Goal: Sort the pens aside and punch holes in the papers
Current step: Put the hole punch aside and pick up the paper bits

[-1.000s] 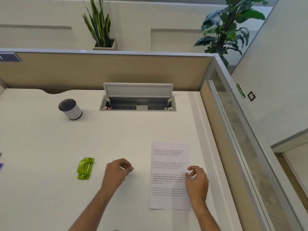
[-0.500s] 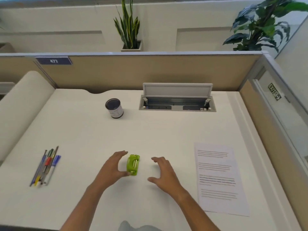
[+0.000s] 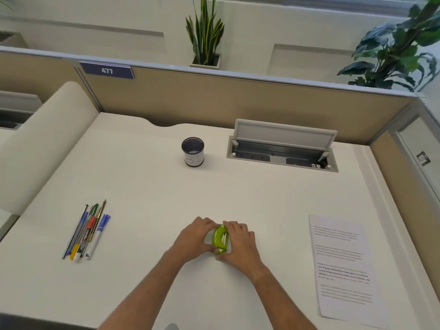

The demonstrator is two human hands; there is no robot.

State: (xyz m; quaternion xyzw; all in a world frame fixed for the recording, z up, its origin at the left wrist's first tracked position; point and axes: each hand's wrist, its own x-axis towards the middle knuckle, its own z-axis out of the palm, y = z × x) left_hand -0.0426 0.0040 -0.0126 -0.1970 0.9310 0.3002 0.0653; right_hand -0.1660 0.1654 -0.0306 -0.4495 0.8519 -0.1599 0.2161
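A small green hole punch (image 3: 220, 238) rests on the white desk (image 3: 147, 186) near its front middle. My left hand (image 3: 192, 239) grips its left side and my right hand (image 3: 240, 244) grips its right side. Printed papers (image 3: 342, 267) lie flat at the front right, apart from both hands. Several pens (image 3: 87, 231) lie side by side in a bundle at the front left. A dark mesh pen cup (image 3: 193, 151) with a white label stands upright and empty toward the back middle.
An open cable box (image 3: 282, 148) with its lid raised is set into the desk at the back right. Beige partition walls (image 3: 214, 98) close the back and right sides. A rounded cream panel (image 3: 40, 144) borders the left.
The view has swung left from the papers toward the punch. Both hands have left the papers' side, closed in on the green punch from either side and taken hold of it.
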